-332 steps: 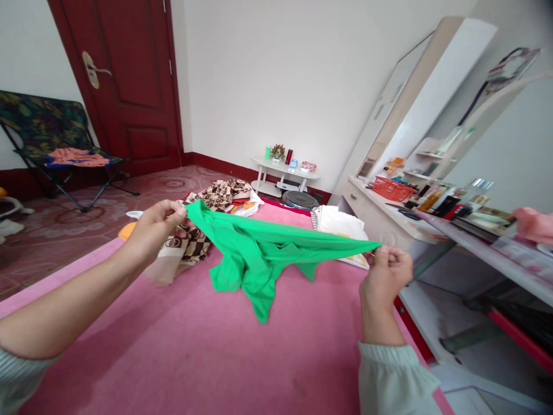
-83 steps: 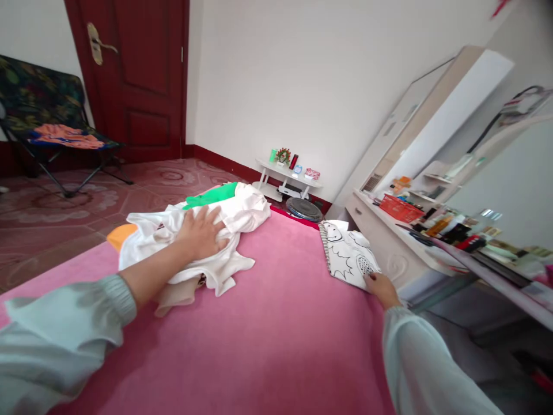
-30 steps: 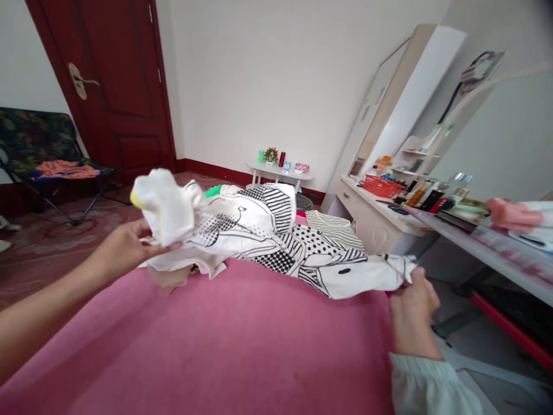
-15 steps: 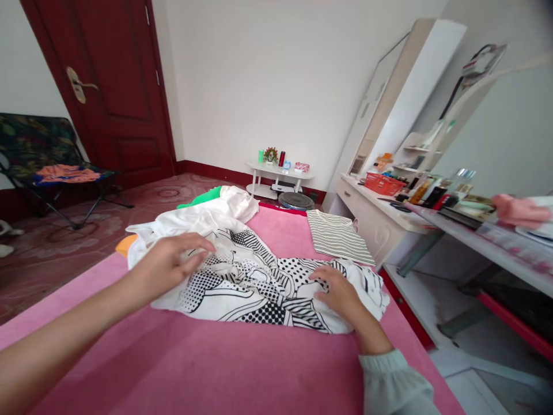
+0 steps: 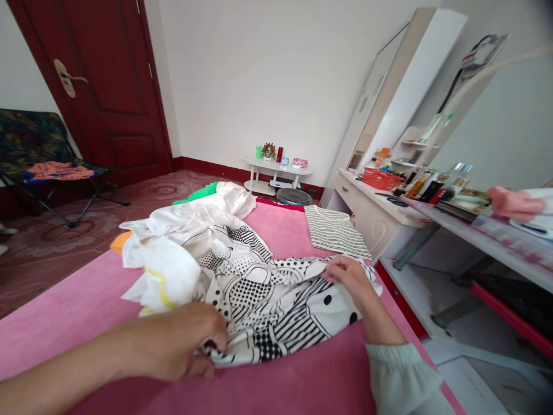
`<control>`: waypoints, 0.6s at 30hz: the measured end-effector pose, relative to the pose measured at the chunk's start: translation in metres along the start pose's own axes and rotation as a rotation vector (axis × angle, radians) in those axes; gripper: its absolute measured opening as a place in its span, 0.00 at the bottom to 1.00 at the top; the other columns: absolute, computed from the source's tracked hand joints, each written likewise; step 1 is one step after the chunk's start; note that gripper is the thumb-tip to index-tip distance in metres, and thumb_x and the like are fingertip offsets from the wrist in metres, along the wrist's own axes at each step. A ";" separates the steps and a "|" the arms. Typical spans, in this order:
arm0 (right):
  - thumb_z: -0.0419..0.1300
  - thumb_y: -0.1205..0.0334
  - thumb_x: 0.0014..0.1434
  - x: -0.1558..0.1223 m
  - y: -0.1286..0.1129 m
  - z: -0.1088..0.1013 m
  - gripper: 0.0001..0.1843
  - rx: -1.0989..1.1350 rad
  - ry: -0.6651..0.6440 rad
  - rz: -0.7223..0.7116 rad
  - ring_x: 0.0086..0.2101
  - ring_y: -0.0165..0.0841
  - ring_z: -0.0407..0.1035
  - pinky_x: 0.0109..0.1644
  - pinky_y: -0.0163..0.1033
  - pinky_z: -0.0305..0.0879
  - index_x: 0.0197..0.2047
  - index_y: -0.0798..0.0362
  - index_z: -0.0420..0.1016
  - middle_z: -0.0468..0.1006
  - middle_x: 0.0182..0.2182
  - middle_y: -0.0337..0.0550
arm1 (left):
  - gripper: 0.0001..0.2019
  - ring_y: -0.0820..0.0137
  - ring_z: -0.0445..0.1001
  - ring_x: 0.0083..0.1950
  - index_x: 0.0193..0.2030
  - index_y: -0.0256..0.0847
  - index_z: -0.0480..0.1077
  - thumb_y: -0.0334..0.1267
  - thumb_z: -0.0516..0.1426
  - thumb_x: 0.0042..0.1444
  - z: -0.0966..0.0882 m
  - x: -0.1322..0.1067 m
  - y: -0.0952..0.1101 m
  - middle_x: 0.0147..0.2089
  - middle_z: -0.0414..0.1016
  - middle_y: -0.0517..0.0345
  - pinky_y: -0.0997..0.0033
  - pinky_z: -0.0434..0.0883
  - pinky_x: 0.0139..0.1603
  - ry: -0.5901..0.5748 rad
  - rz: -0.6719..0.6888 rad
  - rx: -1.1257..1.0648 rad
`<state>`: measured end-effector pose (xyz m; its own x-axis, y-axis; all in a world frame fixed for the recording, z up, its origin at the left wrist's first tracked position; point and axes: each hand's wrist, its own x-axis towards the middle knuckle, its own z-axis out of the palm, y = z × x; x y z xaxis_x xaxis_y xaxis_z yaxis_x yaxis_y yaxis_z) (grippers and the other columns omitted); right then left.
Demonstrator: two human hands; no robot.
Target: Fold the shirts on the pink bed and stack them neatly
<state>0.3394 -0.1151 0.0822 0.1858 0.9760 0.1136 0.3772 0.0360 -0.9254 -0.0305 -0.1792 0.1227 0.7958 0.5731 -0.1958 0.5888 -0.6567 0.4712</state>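
Note:
A white garment with black dots, stripes and line drawings [image 5: 263,294] lies rumpled across the pink bed cover [image 5: 242,392]. At its near left edge, my left hand [image 5: 194,340] is closed with a fold of the cloth in its fingers. Farther right, my right hand [image 5: 348,276] pinches the same garment near its upper right part; the fingertips are partly hidden. Other white clothing [image 5: 173,276], some with a yellow stripe, is bunched against the garment's left side. Whether these white pieces are separate from it, I cannot tell.
A striped top [image 5: 334,230] lies flat at the bed's far right. Green cloth [image 5: 196,193] and orange cloth [image 5: 118,242] show at the left edge. A dressing table [image 5: 371,199] with bottles and a red basket [image 5: 381,178] stands right; a folding chair [image 5: 47,167] stands left.
My left hand has come down toward me and closed on the garment's near edge. My right hand has moved up slightly and pinched the cloth. The garment is pulled nearer and more rumpled.

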 end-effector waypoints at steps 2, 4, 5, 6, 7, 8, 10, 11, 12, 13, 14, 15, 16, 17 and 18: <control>0.61 0.54 0.48 0.002 -0.006 0.001 0.11 0.299 0.202 -0.074 0.42 0.37 0.72 0.46 0.42 0.68 0.32 0.52 0.70 0.76 0.38 0.45 | 0.07 0.69 0.73 0.34 0.35 0.42 0.75 0.37 0.61 0.47 0.000 -0.008 0.008 0.35 0.76 0.58 0.77 0.66 0.31 -0.136 -0.022 -0.119; 0.62 0.51 0.48 0.004 -0.008 0.001 0.18 0.385 0.353 -0.164 0.52 0.37 0.66 0.53 0.44 0.65 0.42 0.49 0.69 0.71 0.51 0.46 | 0.05 0.71 0.73 0.30 0.33 0.42 0.75 0.38 0.60 0.50 0.000 -0.007 0.009 0.31 0.76 0.60 0.79 0.64 0.26 -0.208 -0.033 -0.216; 0.62 0.51 0.48 0.005 -0.008 0.001 0.22 0.360 0.379 -0.178 0.55 0.38 0.63 0.55 0.44 0.63 0.46 0.47 0.67 0.67 0.55 0.46 | 0.06 0.72 0.73 0.30 0.34 0.42 0.75 0.38 0.58 0.52 0.000 -0.004 0.006 0.30 0.76 0.60 0.79 0.64 0.27 -0.169 -0.031 -0.239; 0.63 0.50 0.47 0.005 -0.007 0.000 0.25 0.302 0.360 -0.172 0.57 0.38 0.61 0.56 0.45 0.62 0.48 0.47 0.66 0.65 0.56 0.46 | 0.07 0.72 0.73 0.32 0.37 0.42 0.75 0.38 0.56 0.54 -0.001 0.000 0.002 0.32 0.76 0.60 0.79 0.66 0.30 -0.079 -0.032 -0.227; 0.63 0.51 0.46 0.005 -0.005 -0.003 0.26 0.221 0.298 -0.155 0.56 0.39 0.61 0.56 0.45 0.62 0.49 0.48 0.66 0.66 0.56 0.47 | 0.09 0.70 0.74 0.37 0.40 0.43 0.74 0.38 0.55 0.55 -0.001 0.005 -0.004 0.37 0.77 0.58 0.76 0.68 0.36 0.040 -0.050 -0.177; 0.63 0.51 0.46 0.005 -0.002 -0.006 0.26 0.118 0.199 -0.132 0.55 0.41 0.63 0.55 0.45 0.62 0.48 0.49 0.67 0.68 0.54 0.49 | 0.12 0.67 0.73 0.44 0.45 0.45 0.73 0.39 0.55 0.54 -0.002 0.008 -0.011 0.45 0.75 0.56 0.72 0.68 0.44 0.158 -0.093 -0.094; 0.64 0.53 0.43 0.002 0.003 -0.013 0.26 -0.149 -0.015 -0.083 0.50 0.42 0.67 0.53 0.45 0.63 0.46 0.52 0.70 0.72 0.50 0.50 | 0.27 0.57 0.65 0.57 0.56 0.49 0.66 0.41 0.61 0.46 -0.001 0.011 -0.026 0.59 0.65 0.52 0.59 0.63 0.56 0.281 -0.250 0.103; 0.65 0.54 0.42 0.000 0.004 -0.016 0.29 -0.302 -0.100 -0.054 0.49 0.43 0.68 0.52 0.46 0.63 0.48 0.52 0.70 0.72 0.49 0.50 | 0.36 0.52 0.61 0.61 0.61 0.50 0.61 0.41 0.64 0.41 0.001 0.011 -0.034 0.64 0.59 0.50 0.55 0.60 0.58 0.277 -0.343 0.175; 0.66 0.56 0.40 -0.002 0.005 -0.018 0.34 -0.458 -0.156 -0.023 0.49 0.44 0.67 0.52 0.46 0.63 0.53 0.51 0.68 0.72 0.51 0.50 | 0.44 0.49 0.59 0.62 0.65 0.51 0.55 0.42 0.65 0.37 0.003 0.009 -0.039 0.66 0.56 0.48 0.52 0.59 0.59 0.242 -0.428 0.214; 0.67 0.58 0.38 -0.005 0.005 -0.019 0.41 -0.609 -0.185 0.008 0.50 0.45 0.67 0.51 0.46 0.62 0.57 0.49 0.64 0.69 0.53 0.50 | 0.49 0.48 0.60 0.62 0.67 0.50 0.50 0.43 0.66 0.35 0.006 0.006 -0.043 0.66 0.56 0.46 0.51 0.60 0.58 0.202 -0.486 0.224; 0.68 0.59 0.36 -0.007 0.004 -0.018 0.47 -0.747 -0.197 0.033 0.51 0.46 0.65 0.51 0.47 0.61 0.61 0.47 0.59 0.67 0.56 0.50 | 0.51 0.49 0.62 0.60 0.68 0.48 0.47 0.43 0.66 0.35 0.010 0.002 -0.045 0.64 0.58 0.44 0.52 0.61 0.57 0.169 -0.514 0.216; 0.68 0.60 0.36 -0.009 0.003 -0.016 0.49 -0.862 -0.210 0.047 0.51 0.47 0.65 0.50 0.47 0.61 0.63 0.46 0.57 0.66 0.57 0.50 | 0.51 0.50 0.65 0.58 0.68 0.46 0.48 0.43 0.65 0.36 0.013 -0.002 -0.044 0.61 0.63 0.43 0.53 0.63 0.56 0.151 -0.520 0.205; 0.67 0.60 0.37 -0.012 0.001 -0.013 0.47 -0.952 -0.232 0.048 0.50 0.47 0.66 0.48 0.46 0.60 0.62 0.47 0.58 0.67 0.56 0.51 | 0.47 0.51 0.68 0.55 0.66 0.44 0.52 0.43 0.64 0.37 0.016 -0.006 -0.042 0.57 0.67 0.44 0.55 0.65 0.54 0.145 -0.516 0.198; 0.65 0.61 0.39 -0.014 -0.001 -0.009 0.41 -1.016 -0.254 0.038 0.47 0.46 0.67 0.46 0.45 0.60 0.59 0.47 0.62 0.71 0.52 0.50 | 0.40 0.52 0.70 0.51 0.62 0.43 0.59 0.42 0.62 0.38 0.018 -0.012 -0.038 0.52 0.71 0.45 0.56 0.66 0.52 0.141 -0.506 0.193; 0.63 0.62 0.41 -0.016 -0.003 -0.004 0.32 -1.055 -0.274 0.017 0.44 0.44 0.69 0.43 0.43 0.60 0.54 0.48 0.68 0.74 0.46 0.49 | 0.32 0.54 0.72 0.48 0.55 0.43 0.67 0.42 0.61 0.38 0.020 -0.018 -0.033 0.47 0.74 0.48 0.58 0.68 0.49 0.144 -0.494 0.184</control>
<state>0.3389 -0.1313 0.0848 0.0396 0.9940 -0.1017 0.9894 -0.0532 -0.1349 -0.0616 -0.1774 0.0931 0.3981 0.8881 -0.2297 0.9131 -0.3595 0.1922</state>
